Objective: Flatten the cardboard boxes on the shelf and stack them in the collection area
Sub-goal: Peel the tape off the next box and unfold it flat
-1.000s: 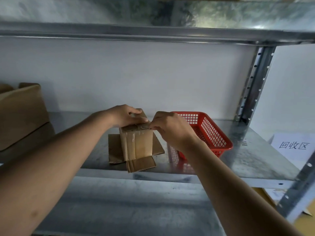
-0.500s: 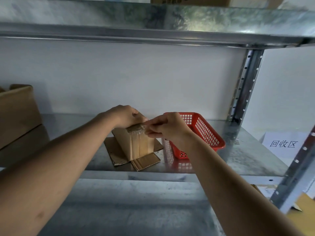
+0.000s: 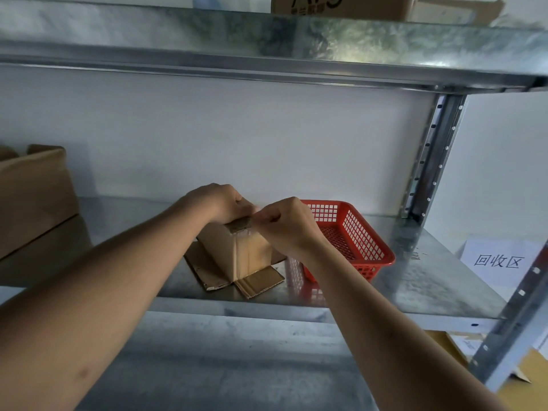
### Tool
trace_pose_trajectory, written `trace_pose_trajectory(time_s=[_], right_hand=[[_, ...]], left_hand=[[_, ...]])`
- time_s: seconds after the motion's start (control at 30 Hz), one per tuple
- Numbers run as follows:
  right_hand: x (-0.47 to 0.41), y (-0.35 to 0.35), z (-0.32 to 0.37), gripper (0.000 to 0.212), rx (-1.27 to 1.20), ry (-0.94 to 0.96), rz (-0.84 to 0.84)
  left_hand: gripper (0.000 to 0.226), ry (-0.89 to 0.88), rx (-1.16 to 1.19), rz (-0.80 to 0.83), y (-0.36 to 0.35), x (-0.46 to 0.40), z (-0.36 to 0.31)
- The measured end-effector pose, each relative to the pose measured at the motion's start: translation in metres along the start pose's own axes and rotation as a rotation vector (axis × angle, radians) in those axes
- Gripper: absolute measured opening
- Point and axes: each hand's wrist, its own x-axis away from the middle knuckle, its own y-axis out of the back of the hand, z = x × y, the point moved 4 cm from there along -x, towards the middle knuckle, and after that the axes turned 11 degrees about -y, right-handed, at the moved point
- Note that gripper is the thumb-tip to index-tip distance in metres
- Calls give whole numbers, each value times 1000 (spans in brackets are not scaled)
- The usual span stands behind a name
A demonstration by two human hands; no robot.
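A small brown cardboard box stands on the metal shelf, its bottom flaps spread flat around it. My left hand grips the box's top from the left and behind. My right hand pinches something at the top front edge, apparently a strip of clear tape. A white paper sign with printed characters lies at the far right, beyond the shelf.
A red plastic mesh basket sits just right of the box, partly behind my right wrist. A larger cardboard box stands at the shelf's left end. Another box rests on the shelf above. A slotted upright post stands back right.
The box has turned so a corner faces me. My right hand has risen slightly at the top edge, still pinching there. The camera has moved a little closer.
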Motion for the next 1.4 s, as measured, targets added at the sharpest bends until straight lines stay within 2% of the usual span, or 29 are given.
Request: trace_pose_trajectory(time_s=[0.13,0.2,0.27,0.33,0.4,0.5,0.57,0.73,0.87,0.97,1.13,1.4], right_hand=[[0,3,7,17,146,56,-22],[-1,5,3,8,97,64,-58],[-3,6,-2,9,101,61,-87],[-6,6,-8,12,142,43,-128],[-9,5,-10,14,155,16,-158],[-12,4,-8,19,148,19,-169],[-14,1,-7,20,157,24,-179],[-16,-5,-7,16,168,48,-137],[-12,4,-8,5,110,68,-149],[-11,6,-6,10,156,81,-173],[-5,2,-11,16,122,58,-117],[9,0,0,8,124,218,-1]], left_hand=[[66,123,-128,-39,5,1,-12],[69,177,-210,-61,7,0,-15],[76,207,-240,-14,6,-1,-16],[72,152,-218,85,4,0,-14],[54,-3,-176,122,1,0,-8],[39,-265,20,-27,-2,5,6],[39,-345,200,-66,-7,8,13],[38,-341,253,-27,-14,6,20],[38,-335,260,-22,-16,7,18],[38,-326,265,-2,-14,9,19],[40,-325,243,16,-12,10,12],[45,-314,214,36,-9,12,6]])
